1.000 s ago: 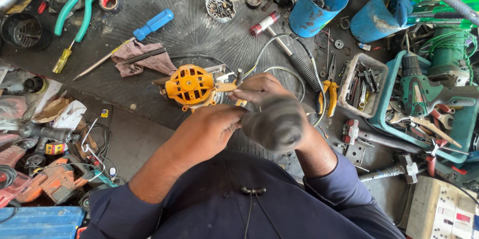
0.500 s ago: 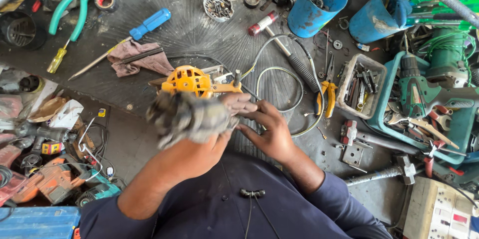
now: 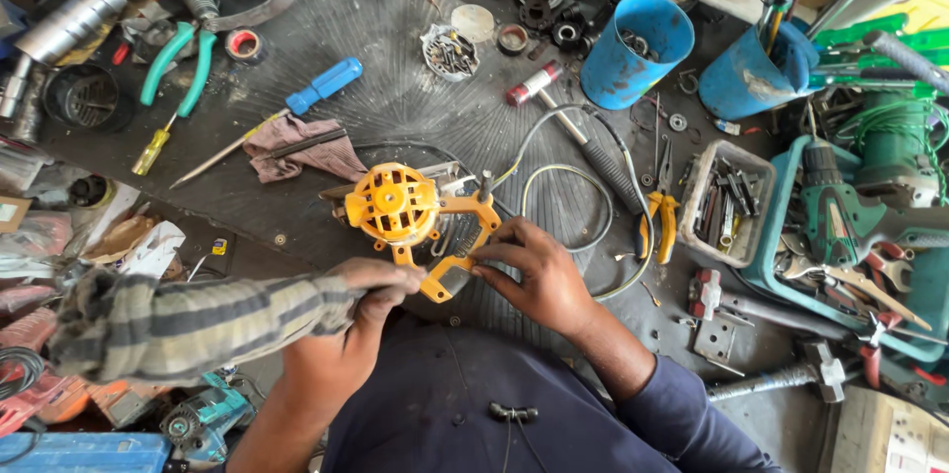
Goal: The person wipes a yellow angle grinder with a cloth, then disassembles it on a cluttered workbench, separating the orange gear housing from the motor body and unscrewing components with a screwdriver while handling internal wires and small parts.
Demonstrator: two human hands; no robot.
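- Head view: the left hand (image 3: pixel 361 307) is closed around a striped cloth (image 3: pixel 198 320), soft and limp, trailing out to the left.
- The right hand (image 3: pixel 539 275) pinches the yellow motor housing (image 3: pixel 415 216) lying on the worktop (image 3: pixel 395 97); rigid plastic, probably light, best gripped by its frame arms.

One head-worn camera looks steeply down from close above the workbench (image 3: pixel 415 107), its far edge at the top; the fingers (image 3: pixel 494 258) sit just below the frame's centre.
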